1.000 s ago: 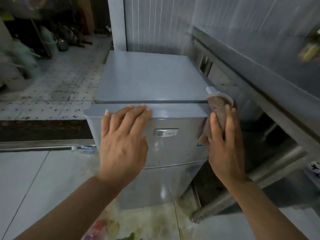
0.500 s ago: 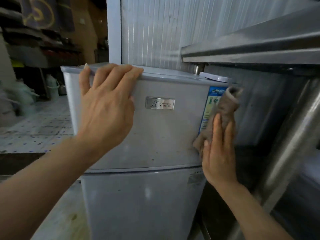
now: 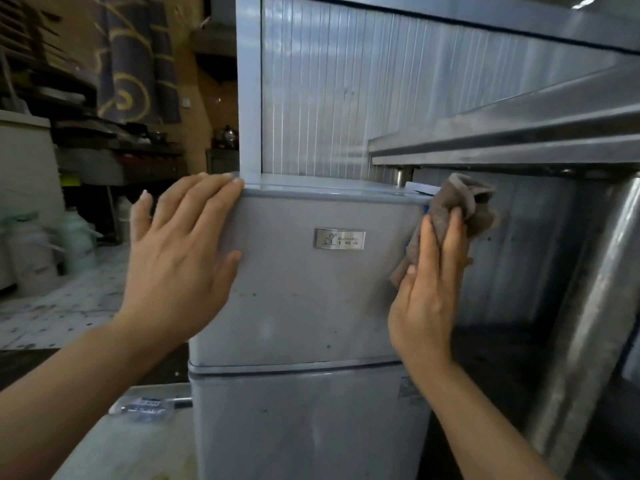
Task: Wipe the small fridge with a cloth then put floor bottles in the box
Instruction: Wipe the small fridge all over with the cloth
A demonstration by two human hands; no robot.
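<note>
Against the ribbed metal wall (image 3: 329, 98), beside a steel counter (image 3: 519, 133), stands the small grey fridge (image 3: 311, 306), its upper door bearing a silver badge (image 3: 339, 238). The left hand (image 3: 180, 258) lies flat on the door's upper left corner, fingers straight and spread, tips at the top edge. At the door's right edge, the right hand (image 3: 427, 299) presses the brown cloth (image 3: 460, 209) with straight, close fingers.

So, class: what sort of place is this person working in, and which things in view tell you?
Probably a commercial kitchen or its back room. A stainless steel worktable stands beside the small fridge, the wall is ribbed metal panelling, and large plastic jugs stand on the tiled floor behind.
</note>
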